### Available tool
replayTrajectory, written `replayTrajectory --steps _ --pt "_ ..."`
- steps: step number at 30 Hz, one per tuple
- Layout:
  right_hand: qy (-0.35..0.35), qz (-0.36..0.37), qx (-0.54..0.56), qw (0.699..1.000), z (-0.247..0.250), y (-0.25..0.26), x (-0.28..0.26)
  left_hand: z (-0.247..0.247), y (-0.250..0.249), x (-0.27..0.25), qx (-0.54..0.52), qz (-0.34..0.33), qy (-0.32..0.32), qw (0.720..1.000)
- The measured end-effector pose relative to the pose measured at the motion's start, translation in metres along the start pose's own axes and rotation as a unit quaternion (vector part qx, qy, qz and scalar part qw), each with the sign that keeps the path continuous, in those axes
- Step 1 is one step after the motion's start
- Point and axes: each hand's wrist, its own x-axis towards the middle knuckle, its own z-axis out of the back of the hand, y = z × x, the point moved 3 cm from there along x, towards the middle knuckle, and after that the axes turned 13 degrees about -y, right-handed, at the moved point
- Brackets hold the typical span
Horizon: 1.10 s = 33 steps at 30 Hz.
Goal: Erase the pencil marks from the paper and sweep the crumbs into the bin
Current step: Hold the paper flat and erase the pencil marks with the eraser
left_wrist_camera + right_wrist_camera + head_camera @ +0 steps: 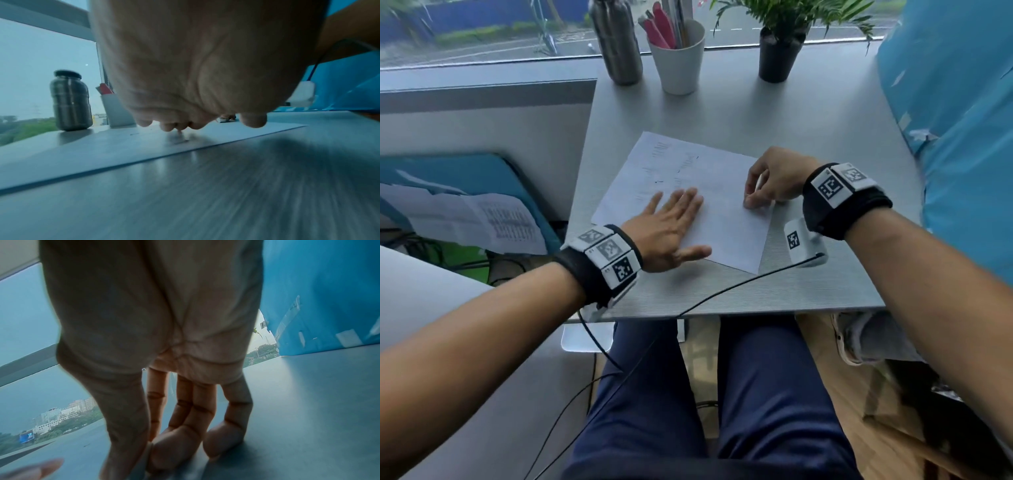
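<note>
Paper [688, 192], white sheet lying askew on grey table [808, 130], faint pencil marks [674, 164] on its far half, left hand [667, 229] flat on its near edge with fingers spread, right hand [774, 181] at its right edge, fingertips pinching a small white eraser [758, 181].

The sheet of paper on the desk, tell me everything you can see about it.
The paper is a single white sheet lying flat on the grey table, turned at an angle to its edges. Faint pencil marks show on its far half; the near half looks blank. The left hand presses flat on its near left part, fingers straight. The right hand rests curled fingertips near its right edge, seemingly pinching something small and pale that cannot be made out.
</note>
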Motion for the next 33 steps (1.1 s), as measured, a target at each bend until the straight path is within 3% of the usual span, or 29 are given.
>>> replayTrajectory --steps 3,6,8,13,15,20,24,30,33 --pt "0.004 0.003 0.001 1.000 0.000 0.000 0.001 0.001 -0.039 -0.005 -0.024 -0.136 -0.039 0.990" --pt "0.004 0.002 -0.004 1.000 0.001 0.001 0.000 -0.012 -0.069 -0.014 -0.055 -0.230 0.010 0.972" --pt "0.003 0.001 -0.006 1.000 0.002 0.001 0.000 -0.015 -0.056 -0.011 -0.062 -0.208 0.032 0.976" --pt "-0.004 0.000 -0.006 1.000 0.003 0.002 -0.002 -0.006 0.035 0.010 -0.072 -0.003 0.042 0.997" --pt "-0.008 -0.002 -0.010 1.000 0.004 0.004 -0.004 0.000 0.061 0.012 -0.086 0.036 0.045 0.995" --pt "-0.010 -0.006 -0.036 0.999 0.003 0.012 -0.005 0.013 0.077 0.009 -0.170 0.047 -0.035 0.984" --pt "-0.047 0.036 -0.045 0.997 -0.001 0.042 -0.006 0.014 0.069 0.010 -0.160 0.053 -0.089 0.982" --pt "-0.087 0.148 0.002 0.985 -0.027 0.089 -0.011 0.010 0.062 0.010 -0.107 0.042 -0.052 0.992" --pt "-0.123 0.145 0.007 0.982 -0.036 0.089 -0.003 0.011 0.065 0.012 -0.094 0.035 -0.036 0.994"
